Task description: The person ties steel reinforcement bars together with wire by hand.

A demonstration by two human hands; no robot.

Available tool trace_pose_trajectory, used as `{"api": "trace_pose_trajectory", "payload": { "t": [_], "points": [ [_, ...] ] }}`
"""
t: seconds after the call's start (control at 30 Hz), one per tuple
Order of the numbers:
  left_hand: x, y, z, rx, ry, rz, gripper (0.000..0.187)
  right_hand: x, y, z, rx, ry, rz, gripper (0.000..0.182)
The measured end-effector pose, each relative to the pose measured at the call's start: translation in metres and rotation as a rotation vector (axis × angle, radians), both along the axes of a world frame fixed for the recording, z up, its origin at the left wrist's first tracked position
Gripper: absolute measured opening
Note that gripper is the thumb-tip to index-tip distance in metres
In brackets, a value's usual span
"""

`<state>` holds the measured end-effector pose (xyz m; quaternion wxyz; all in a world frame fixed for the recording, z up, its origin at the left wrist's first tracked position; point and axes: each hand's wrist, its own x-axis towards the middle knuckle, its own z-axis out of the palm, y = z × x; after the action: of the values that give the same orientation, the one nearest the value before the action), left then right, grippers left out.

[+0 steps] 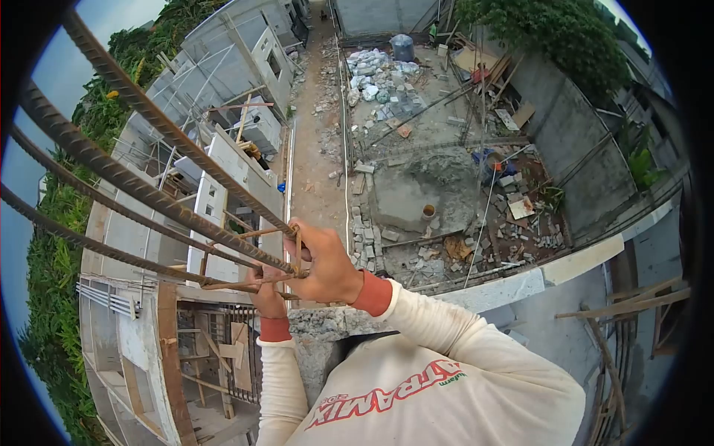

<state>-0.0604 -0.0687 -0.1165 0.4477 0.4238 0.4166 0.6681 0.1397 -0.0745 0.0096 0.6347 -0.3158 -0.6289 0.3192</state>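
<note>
we look down from a high edge. our right hand (327,269) is closed around a thin rusty stirrup (286,256), its fingers (299,236) curled over the upper bar where the stirrup wraps the rebars (149,193). our left hand (266,296) sits just below and to the left, at the stirrup's lower corner; its fingers are mostly hidden behind the bars, so we cannot tell how tightly they grip, though they touch the wire there. the rebars, ribbed and dark, run from the far left toward the hands, well spaced at the left and drawing together at the stirrup. right under the hands stands a rough concrete column (320,334). both arms wear cream sleeves with orange cuffs (372,293). far below lies a yard (416,186) strewn with rubble, and at left a white unfinished building (223,149).
</note>
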Motion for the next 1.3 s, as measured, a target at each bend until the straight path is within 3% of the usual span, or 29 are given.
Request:
{"api": "trace_pose_trajectory", "payload": {
  "t": [0.1, 0.13, 0.23, 0.43, 0.73, 0.83, 0.97, 1.03, 1.13, 1.3],
  "points": [
    [0.006, -0.003, 0.012, 0.007, 0.113, -0.061, 0.013, 0.005, -0.008, 0.004, -0.03, -0.086, -0.031, 0.039],
    [0.017, -0.007, 0.024, 0.015, 0.092, -0.045, 0.015, 0.008, -0.01, 0.007, 0.013, -0.098, -0.038, 0.028],
    [0.016, -0.005, 0.019, 0.021, 0.163, -0.083, 0.01, 0.009, -0.003, -0.006, -0.016, -0.091, -0.026, 0.03],
    [0.014, -0.008, 0.019, -0.013, 0.159, -0.236, 0.02, 0.017, -0.005, -0.019, -0.066, 0.085, 0.059, 0.026],
    [0.007, -0.02, 0.042, 0.205, 0.238, -0.178, 0.021, 0.009, -0.027, -0.019, -0.093, 0.245, 0.145, 0.035],
    [0.011, -0.027, 0.037, -0.038, 0.282, -0.185, 0.018, 0.007, -0.034, -0.023, -0.079, 0.211, 0.099, 0.035],
    [0.02, -0.024, 0.03, 0.088, 0.336, -0.025, 0.012, 0.04, -0.04, -0.026, -0.2, 0.191, 0.152, 0.034],
    [0.02, -0.021, 0.028, 0.099, 0.295, 0.01, 0.011, 0.029, -0.036, -0.021, -0.251, 0.194, -0.006, 0.035],
    [0.023, -0.021, 0.03, 0.071, 0.267, 0.022, 0.011, 0.024, -0.029, -0.013, -0.188, 0.073, 0.161, 0.028],
    [0.018, -0.019, 0.034, 0.012, 0.273, -0.036, 0.014, 0.01, -0.03, -0.011, -0.248, 0.18, 0.053, 0.032]
  ]
}}
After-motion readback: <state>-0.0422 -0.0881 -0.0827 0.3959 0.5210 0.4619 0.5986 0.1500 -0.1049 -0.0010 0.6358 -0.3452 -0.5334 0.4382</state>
